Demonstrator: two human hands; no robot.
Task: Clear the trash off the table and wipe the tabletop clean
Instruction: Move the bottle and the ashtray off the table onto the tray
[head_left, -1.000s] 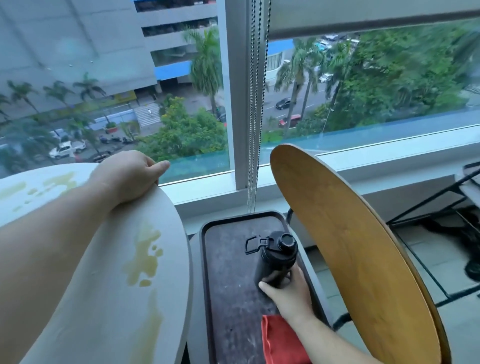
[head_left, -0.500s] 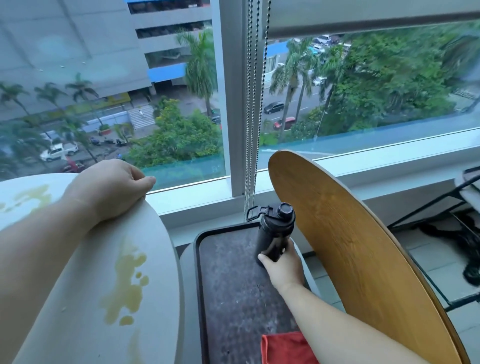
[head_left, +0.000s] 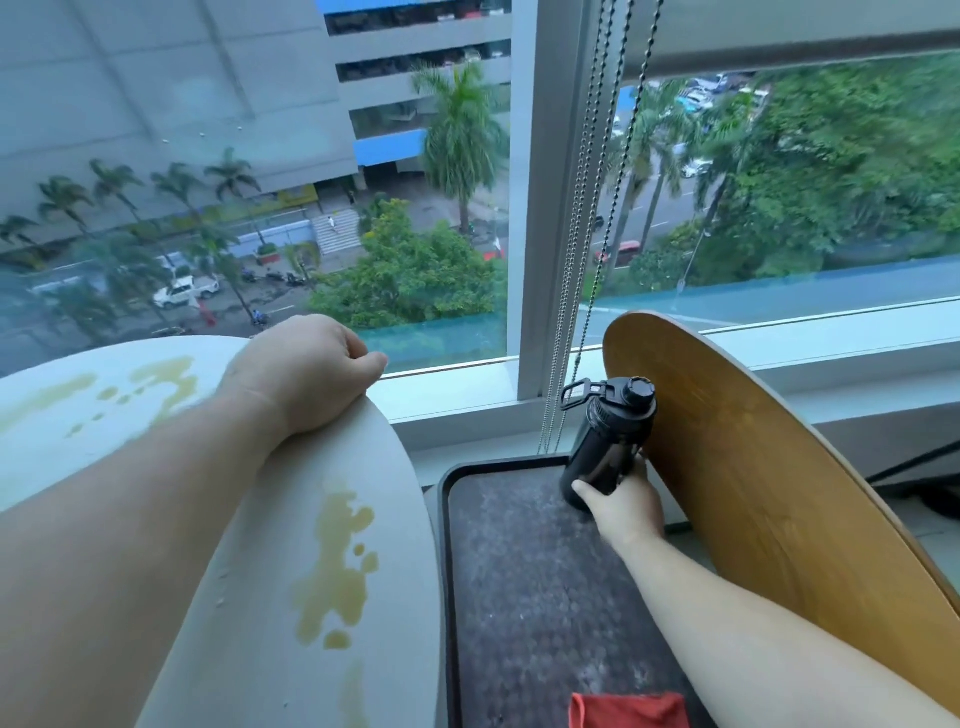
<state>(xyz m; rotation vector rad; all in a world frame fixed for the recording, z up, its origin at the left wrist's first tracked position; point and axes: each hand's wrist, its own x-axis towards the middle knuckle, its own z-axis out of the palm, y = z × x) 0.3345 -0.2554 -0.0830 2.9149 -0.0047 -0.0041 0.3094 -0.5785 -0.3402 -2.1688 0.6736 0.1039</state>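
Observation:
A round white tabletop (head_left: 270, 545) fills the lower left, stained with yellowish spilled liquid (head_left: 332, 571). My left hand (head_left: 306, 374) grips its far edge, fingers curled over the rim. My right hand (head_left: 623, 504) grips the lower part of a black water bottle (head_left: 605, 441), held tilted at the far end of a dark tray (head_left: 519, 597) that lies between the table and a chair. A red cloth (head_left: 628, 709) lies at the tray's near end.
A curved wooden chair back (head_left: 769, 493) stands right of the tray, close to the bottle. Bead blind chains (head_left: 582, 260) hang before the window and its sill (head_left: 467, 395). Black metal legs (head_left: 924, 462) show at the far right.
My right hand has carried the bottle away from me, from the tray's middle to its far end near the chains. My left hand kept its hold on the table's edge.

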